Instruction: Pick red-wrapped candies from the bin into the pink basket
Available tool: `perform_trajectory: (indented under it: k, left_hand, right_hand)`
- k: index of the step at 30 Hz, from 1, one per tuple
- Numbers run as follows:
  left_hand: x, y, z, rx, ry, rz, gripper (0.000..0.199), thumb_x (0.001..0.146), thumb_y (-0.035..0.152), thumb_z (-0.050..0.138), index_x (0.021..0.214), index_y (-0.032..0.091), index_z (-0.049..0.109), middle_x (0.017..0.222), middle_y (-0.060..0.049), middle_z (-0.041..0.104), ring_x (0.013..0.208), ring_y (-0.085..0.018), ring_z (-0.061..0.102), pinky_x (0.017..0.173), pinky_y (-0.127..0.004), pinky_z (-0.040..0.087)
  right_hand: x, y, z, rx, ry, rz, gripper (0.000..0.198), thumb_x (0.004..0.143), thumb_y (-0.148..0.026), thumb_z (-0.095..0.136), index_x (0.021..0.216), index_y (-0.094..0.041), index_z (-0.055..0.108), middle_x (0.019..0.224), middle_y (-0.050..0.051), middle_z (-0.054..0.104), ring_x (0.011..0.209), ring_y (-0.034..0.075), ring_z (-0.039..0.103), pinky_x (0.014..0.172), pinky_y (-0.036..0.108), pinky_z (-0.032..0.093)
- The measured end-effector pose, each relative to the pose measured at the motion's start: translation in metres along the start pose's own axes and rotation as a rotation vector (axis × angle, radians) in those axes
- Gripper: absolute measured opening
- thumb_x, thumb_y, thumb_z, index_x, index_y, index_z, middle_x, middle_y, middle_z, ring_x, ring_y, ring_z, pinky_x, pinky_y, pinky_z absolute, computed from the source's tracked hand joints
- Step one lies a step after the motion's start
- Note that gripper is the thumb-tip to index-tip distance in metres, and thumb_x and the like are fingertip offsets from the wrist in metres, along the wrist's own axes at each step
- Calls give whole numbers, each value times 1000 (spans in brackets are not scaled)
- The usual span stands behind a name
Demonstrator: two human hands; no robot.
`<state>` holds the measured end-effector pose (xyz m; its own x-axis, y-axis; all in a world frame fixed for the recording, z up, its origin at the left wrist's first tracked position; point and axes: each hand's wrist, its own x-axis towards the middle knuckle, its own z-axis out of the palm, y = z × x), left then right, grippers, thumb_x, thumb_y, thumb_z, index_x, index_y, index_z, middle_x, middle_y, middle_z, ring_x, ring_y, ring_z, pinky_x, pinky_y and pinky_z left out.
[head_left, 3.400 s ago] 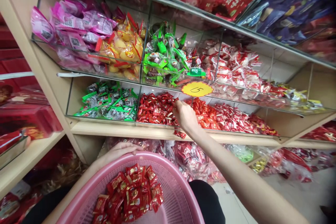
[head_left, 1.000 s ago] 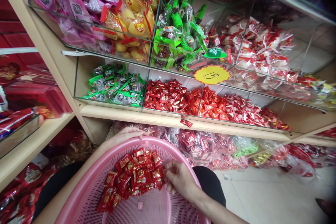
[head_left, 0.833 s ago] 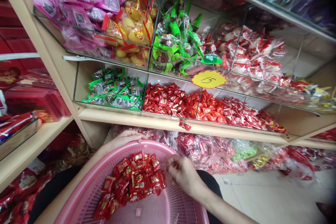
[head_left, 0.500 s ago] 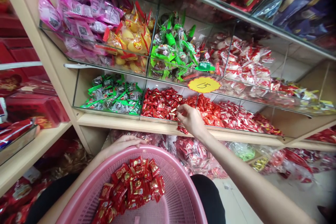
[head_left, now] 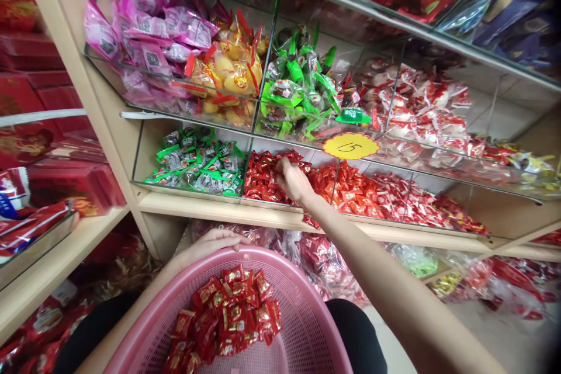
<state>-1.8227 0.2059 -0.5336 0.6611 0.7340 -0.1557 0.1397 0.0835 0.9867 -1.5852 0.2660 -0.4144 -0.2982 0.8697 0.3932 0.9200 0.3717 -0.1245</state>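
A pink plastic basket (head_left: 313, 304) with mesh sides stands between my knees, holding a pile of red-wrapped candies (head_left: 234, 318). My left hand (head_left: 219, 243) grips its far rim, fingers laid over the edge. Further off, my right hand (head_left: 293, 180) reaches into a lower shelf compartment full of small dark-red wrapped candies (head_left: 263, 178). Its fingers are bent together among the candies; what lies between them is hidden.
A glass-fronted upper shelf above holds pink packets (head_left: 164, 29), yellow sweets (head_left: 234, 73) and green packets (head_left: 302, 79). A yellow price tag (head_left: 350, 145) hangs near my right hand. Orange-red candies (head_left: 350, 190) and green-wrapped candies (head_left: 197, 160) fill neighbouring compartments. Bagged goods (head_left: 324, 257) lie below.
My right hand has moved left and deeper, from the compartment's front edge into the dark-red candies. My left hand stays on the basket rim. The whole view has shifted slightly.
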Motion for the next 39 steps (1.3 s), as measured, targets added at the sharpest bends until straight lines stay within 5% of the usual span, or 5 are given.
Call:
perform_trajectory:
  k: [13,22,26,32,39]
  left_hand:
    - [4,-9,0,-19,12,16,31,78,43,57,72,13,64,115,-8,62,100,-21,58,93,-32,39]
    - [4,-10,0,-12,0,47,29,80,40,56,72,14,64,117,-8,61,113,-22,53,99,-33,36]
    - [4,-9,0,-13,4,45,29,79,40,56,72,14,64,117,-8,61,113,-22,52,99,-32,36]
    - [4,-5,3,7,2,37,29,79,42,56,72,15,64,116,-7,61,112,-22,53,98,-31,36]
    - [-1,5,6,-12,19,-57,34,77,46,57,80,13,67,106,-8,65,109,-24,54,95,-31,38]
  right_hand:
    - [6,-3,-5,-17,-8,135,32,75,-10,41,106,-17,43,84,13,62,73,25,57,64,34,40]
    - [-38,-3,-41,571,213,239,19,66,-17,50,83,-19,43,65,-2,55,58,12,51,59,26,41]
    - [-99,-25,-40,977,17,382,22,63,-19,56,79,-20,41,62,-3,55,56,9,52,54,23,42]
    - [-193,-50,13,1311,-364,753,25,58,-20,62,74,-19,43,51,-7,55,45,8,51,45,20,40]
    - [-220,-58,43,1340,-443,1048,22,58,-16,61,70,-19,42,48,-7,57,43,6,52,46,18,43]
